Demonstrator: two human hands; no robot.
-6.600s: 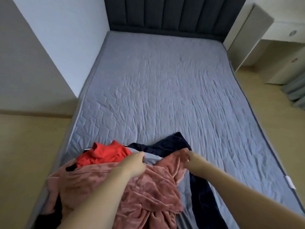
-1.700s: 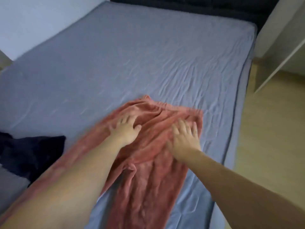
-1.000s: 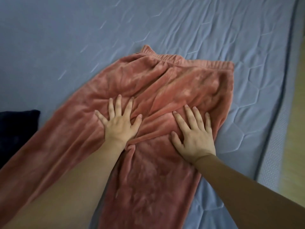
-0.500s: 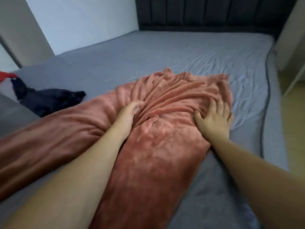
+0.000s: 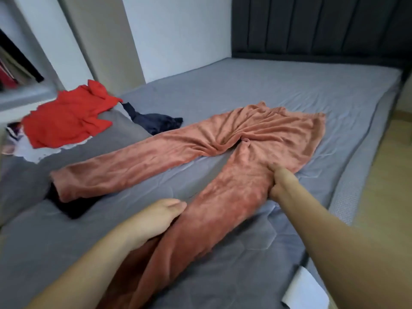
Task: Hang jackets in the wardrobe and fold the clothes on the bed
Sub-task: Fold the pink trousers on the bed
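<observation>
Across the grey bed (image 5: 278,90) lie the pink velvet trousers (image 5: 234,175), legs spread, waistband toward the headboard (image 5: 323,25). Right hand (image 5: 282,184) grips the outer edge of the nearer leg, fingers curled under the cloth, thumb on top. Left hand (image 5: 153,219) lies flat along that leg's other edge, fingers straight and together. Red garment (image 5: 66,117) and dark navy garment (image 5: 156,121) sit farther left, apart from the trousers. Black item (image 5: 73,206) under far leg's cuff.
</observation>
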